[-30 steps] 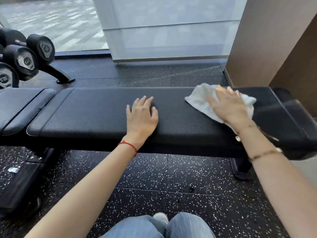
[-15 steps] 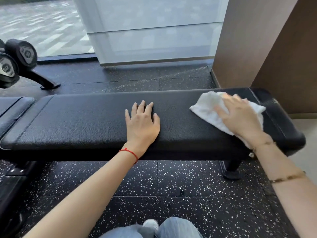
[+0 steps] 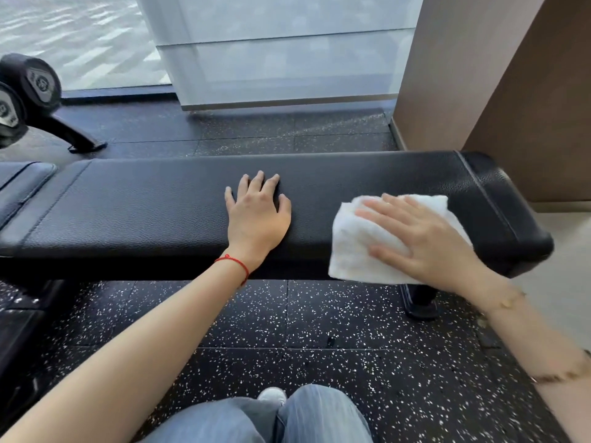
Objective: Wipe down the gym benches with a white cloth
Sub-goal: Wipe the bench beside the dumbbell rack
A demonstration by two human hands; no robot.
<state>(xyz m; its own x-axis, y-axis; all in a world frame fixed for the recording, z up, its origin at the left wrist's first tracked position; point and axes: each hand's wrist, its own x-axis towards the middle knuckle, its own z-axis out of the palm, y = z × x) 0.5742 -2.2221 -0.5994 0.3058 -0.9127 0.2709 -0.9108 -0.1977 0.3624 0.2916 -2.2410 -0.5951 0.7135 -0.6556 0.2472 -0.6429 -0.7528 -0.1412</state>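
At far left, dumbbells sit on a rack, and below them a second pad butts up against the bench being cleaned. That bench, the table of this job, runs across the middle of the view over a speckled floor.

The left hand lies palm-down on the table near its middle, fingers straight and slightly spread, holding nothing; it looks to be a brace.

To its right, well apart, the cloth is spread on the table's near right part, its lower edge draped over the front lip. The right hand presses flat on it, fingers straight and fanned, none curled round the fabric.

The risk, as I judge it, lies in that flat press (no real grip): on a fast stroke along grained vinyl the cloth could bunch or slide out and drop off the front edge to the floor, picking up grit. The rounded right end and the stretch under the bracing hand could also be skipped.
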